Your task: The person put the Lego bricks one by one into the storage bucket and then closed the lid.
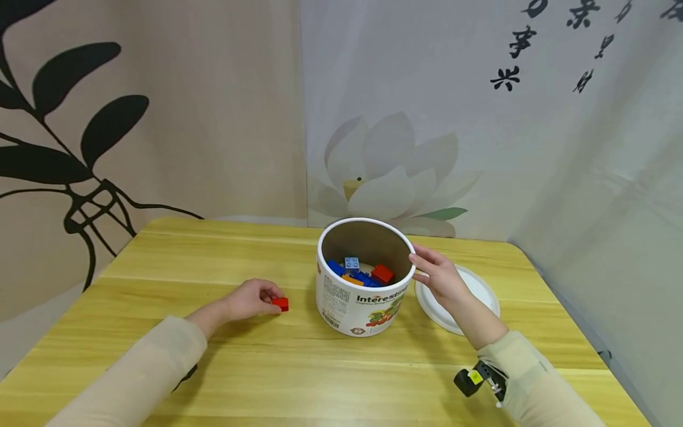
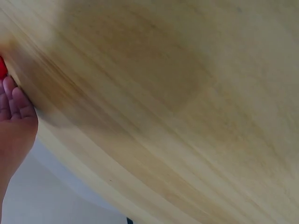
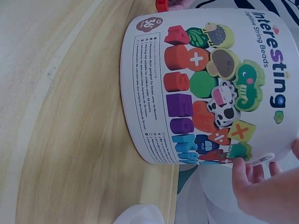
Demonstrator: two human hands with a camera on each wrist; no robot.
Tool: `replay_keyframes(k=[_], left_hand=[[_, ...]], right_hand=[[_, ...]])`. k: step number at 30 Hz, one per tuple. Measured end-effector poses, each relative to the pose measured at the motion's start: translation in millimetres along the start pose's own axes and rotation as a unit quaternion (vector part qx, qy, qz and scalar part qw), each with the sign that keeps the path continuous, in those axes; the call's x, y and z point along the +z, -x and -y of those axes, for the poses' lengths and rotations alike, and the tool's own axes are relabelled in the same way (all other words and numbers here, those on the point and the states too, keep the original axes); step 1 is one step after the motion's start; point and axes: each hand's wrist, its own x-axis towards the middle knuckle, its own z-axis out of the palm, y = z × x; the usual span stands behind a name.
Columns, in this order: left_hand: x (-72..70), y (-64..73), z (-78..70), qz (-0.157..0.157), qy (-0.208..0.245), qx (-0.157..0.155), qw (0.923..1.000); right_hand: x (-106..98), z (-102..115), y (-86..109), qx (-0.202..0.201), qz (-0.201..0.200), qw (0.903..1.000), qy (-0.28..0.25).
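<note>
My left hand pinches a small red toy brick between thumb and fingertips, low over the table left of the bucket. In the left wrist view only a sliver of the red brick shows beyond the fingers. A white printed bucket stands upright mid-table, unlidded. Inside it lie several bricks, among them a light blue one, an orange one and a red one. My right hand holds the bucket's right side at the rim; its fingers also press the wall in the right wrist view.
A round white lid lies on the wooden table right of the bucket, partly behind my right forearm. Fabric hangings with printed leaves and a flower stand along the table's back edge.
</note>
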Motion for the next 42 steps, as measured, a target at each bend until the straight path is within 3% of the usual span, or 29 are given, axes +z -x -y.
replay_keyframes(k=[5,18,28,42], left_hand=[[-5.8,-0.8,-1.6,-0.017,-0.017,-0.005,0.9997],[-29.7,-13.0,-24.6,-0.043,-0.010,-0.009,0.9990],[-51.6,-21.2,-51.5,-0.058,-0.022,0.024,0.9978],[-73.6,-33.0,-91.7,-0.087,-0.023,0.023,0.9956]], right_hand=[[0,0,0.0,0.000,-0.001,1.0000,-0.003],[0,0,-0.1,0.005,-0.003,1.0000,-0.005],[0,0,-0.7,0.002,0.000,0.9999,-0.011],[0,0,0.1,0.005,-0.001,0.9999,-0.010]])
